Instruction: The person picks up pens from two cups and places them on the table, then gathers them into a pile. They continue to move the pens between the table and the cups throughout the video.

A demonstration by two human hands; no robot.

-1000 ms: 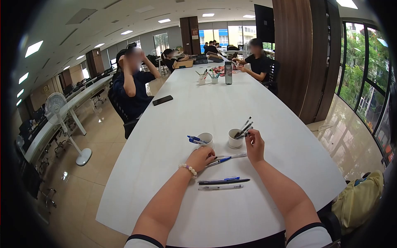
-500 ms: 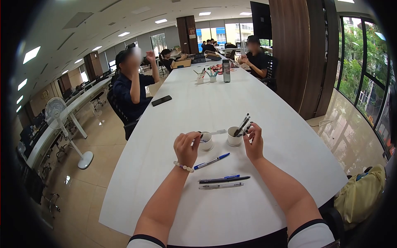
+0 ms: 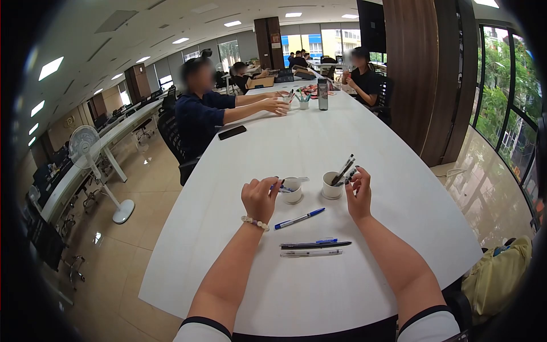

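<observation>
1. Left grip [image 3: 259, 196]: raised above the white surface [image 3: 296, 142], fingers curled and pressed together around one end of a pale pen [image 3: 299, 180]. The pen lies almost level. Its free end reaches out over the left cup [image 3: 293, 197], a small white cup just beyond my knuckles. Whether the pen touches the cup rim cannot be told. A bead bracelet [image 3: 254, 223] sits on this wrist.

2. Right grip [image 3: 359, 194]: raised, with the fingertips [image 3: 354, 174] pinched on the upper ends of the dark pens [image 3: 344, 170]. These pens lean toward my right out of the right cup [image 3: 329, 192]. How many of them I pinch cannot be told. The two cups stand side by side, close but apart, between my two grips.

3. Loose items nearer to me on the surface:
- a blue pen [image 3: 299, 218], lying at a slant between my forearms;
- a black pen [image 3: 315, 245] and a clear pen [image 3: 310, 253], lying parallel and just beside each other.

4. Farther along the surface: a dark phone [image 3: 232, 133] and a grey bottle [image 3: 323, 94]. A person in a dark blue shirt [image 3: 202, 117] sits at the left edge, arms stretched over the surface.

5. A standing fan [image 3: 84, 148] is on the floor to the left.
</observation>
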